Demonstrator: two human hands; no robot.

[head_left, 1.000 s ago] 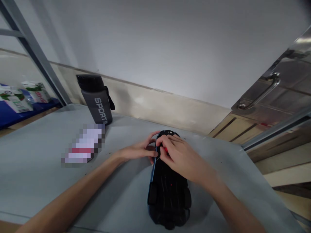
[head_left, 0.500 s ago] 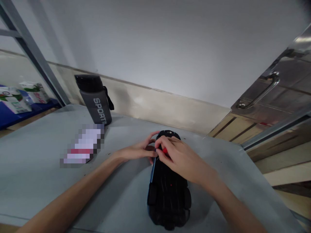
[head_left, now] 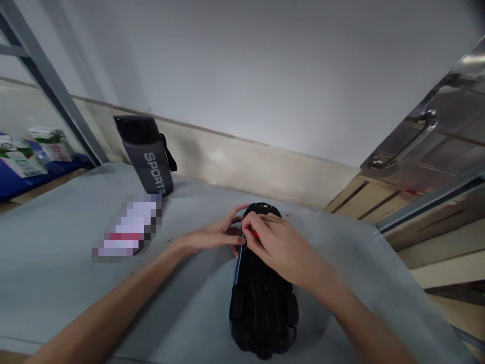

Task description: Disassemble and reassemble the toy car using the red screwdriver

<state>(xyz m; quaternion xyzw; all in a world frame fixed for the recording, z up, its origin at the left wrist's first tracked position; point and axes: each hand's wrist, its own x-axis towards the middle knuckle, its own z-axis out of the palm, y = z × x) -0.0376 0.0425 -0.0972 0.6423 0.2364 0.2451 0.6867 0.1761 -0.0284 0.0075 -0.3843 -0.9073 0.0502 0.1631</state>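
A toy car (head_left: 261,313) lies upside down on the grey table, its black underside facing up and a strip of blue body showing along its left edge. At the far left side of the car, my left hand (head_left: 217,235) grips its edge with bent fingers. My right hand (head_left: 282,242) is closed over the car's far half, thumb and fingers pinched together. Between those fingers shows a bit of a small red object (head_left: 255,233); most of it is hidden, so its kind cannot be told. My right hand also covers part of the underside.
Left of the car lies a phone-like slab (head_left: 131,225), blurred by pixels. Behind it stands a dark sports bottle (head_left: 147,156) with a strap. White-green cartons (head_left: 22,156) sit on a blue surface at far left. A wall bounds the table's back; a metal handle (head_left: 411,144) is at right.
The fingers of my right hand have shifted slightly, and less of the red object shows. The car and my left hand stay in place.
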